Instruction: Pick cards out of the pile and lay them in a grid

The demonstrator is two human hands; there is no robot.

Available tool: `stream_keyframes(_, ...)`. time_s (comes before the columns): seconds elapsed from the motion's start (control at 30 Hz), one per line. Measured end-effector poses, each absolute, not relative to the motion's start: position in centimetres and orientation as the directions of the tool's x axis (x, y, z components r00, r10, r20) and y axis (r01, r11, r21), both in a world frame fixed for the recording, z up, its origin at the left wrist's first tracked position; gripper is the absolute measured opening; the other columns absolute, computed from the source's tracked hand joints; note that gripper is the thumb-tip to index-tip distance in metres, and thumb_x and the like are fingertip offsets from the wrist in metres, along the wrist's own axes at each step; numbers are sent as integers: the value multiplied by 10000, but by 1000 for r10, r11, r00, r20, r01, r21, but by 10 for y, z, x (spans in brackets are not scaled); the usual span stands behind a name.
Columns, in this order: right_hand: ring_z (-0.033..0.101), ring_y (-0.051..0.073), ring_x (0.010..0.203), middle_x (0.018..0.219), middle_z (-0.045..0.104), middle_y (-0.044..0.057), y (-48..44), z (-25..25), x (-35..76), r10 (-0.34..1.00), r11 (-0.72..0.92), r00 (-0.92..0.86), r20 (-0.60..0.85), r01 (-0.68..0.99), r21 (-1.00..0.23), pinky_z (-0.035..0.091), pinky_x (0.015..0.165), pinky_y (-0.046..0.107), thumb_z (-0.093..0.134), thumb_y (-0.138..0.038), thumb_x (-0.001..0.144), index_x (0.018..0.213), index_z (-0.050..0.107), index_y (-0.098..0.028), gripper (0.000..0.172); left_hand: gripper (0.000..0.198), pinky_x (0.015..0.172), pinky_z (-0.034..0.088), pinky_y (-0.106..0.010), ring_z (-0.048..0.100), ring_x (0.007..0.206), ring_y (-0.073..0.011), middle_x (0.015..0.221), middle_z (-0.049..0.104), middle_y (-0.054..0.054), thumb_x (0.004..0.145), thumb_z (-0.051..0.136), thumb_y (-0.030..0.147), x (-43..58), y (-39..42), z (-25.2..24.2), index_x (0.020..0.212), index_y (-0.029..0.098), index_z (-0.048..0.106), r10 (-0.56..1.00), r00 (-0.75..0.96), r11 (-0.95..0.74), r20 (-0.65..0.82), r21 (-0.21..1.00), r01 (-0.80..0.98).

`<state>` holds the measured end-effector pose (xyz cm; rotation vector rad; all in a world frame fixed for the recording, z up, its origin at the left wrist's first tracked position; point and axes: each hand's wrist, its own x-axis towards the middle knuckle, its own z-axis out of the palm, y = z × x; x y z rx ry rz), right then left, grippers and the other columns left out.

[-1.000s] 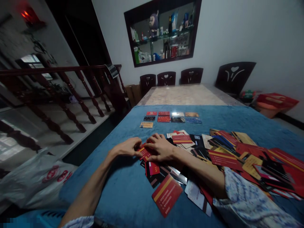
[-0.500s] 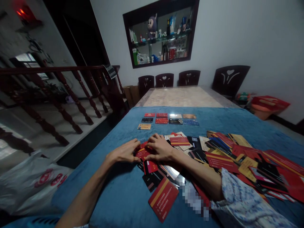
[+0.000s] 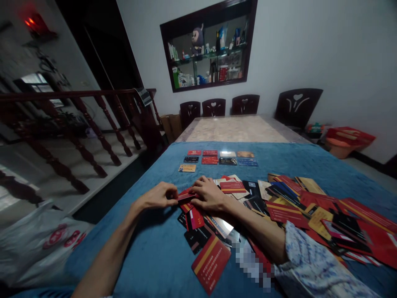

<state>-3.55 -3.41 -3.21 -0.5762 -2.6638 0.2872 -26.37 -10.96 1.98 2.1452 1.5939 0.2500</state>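
Note:
A red card (image 3: 185,197) is tilted up between my two hands, above other cards. My left hand (image 3: 158,196) pinches its left end between thumb and fingertips. Curled over its right end are the fingers of my right hand (image 3: 207,194), with the thumb in front; part of the card is hidden under them. Just below lie a red card with a white strip (image 3: 194,218), a black card (image 3: 198,238) and a larger red card with a yellow stripe (image 3: 211,263), nearest me. Beyond my hands, several cards lie in rows, with an orange-yellow card (image 3: 187,168) at the near left.
A loose heap of mixed cards (image 3: 287,213) spreads over the right of the blue cloth (image 3: 145,256). A bare stretch of tabletop (image 3: 232,128) shows at the far end. White plastic bags (image 3: 46,244) stand left of the table, and chairs (image 3: 214,108) line the wall.
The red card's near edge has been lifted from the cards below. My left hand has shifted slightly left and its fingers have closed into a pinch. My right hand stays almost in place.

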Motion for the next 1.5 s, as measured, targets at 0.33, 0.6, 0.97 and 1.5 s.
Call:
stream_keyframes(0.33, 478, 217, 957, 961, 688, 73, -32, -35, -42, 583, 810, -754, 302, 512, -286, 301, 746, 338, 527, -259, 941, 903, 684, -186, 178, 294, 695, 451, -233, 591, 725, -154, 776, 695, -18, 814, 502, 338, -268, -100, 13, 833, 147, 724, 973, 223, -217, 50, 506, 834)
stream_keyframes(0.6, 474, 229, 999, 997, 678, 78, -33, -38, -42, 611, 790, -721, 325, 535, -298, 314, 743, 346, 542, -315, 949, 904, 692, -198, 196, 303, 745, 461, -251, 608, 759, -161, 834, 714, -24, 817, 494, 342, -267, -96, 8, 874, 148, 720, 977, 204, -202, 55, 529, 824)
stream_keyframes(0.97, 455, 236, 1027, 996, 683, 74, -31, -37, -42, 614, 787, -677, 406, 490, -374, 319, 789, 369, 605, -273, 900, 879, 701, -190, 129, 258, 767, 468, -276, 593, 800, -162, 848, 639, -47, 810, 537, 318, -273, -90, -3, 826, 141, 725, 957, 221, -288, 186, 564, 774)
stream_keyframes(1.5, 531, 220, 970, 984, 658, 77, -32, -40, -51, 559, 828, -581, 592, 361, -429, 371, 905, 372, 539, -172, 846, 972, 621, -191, 152, 208, 861, 475, -315, 632, 871, -187, 885, 711, -56, 799, 569, 228, -258, -88, -13, 877, 137, 739, 948, 218, -317, 231, 647, 693)
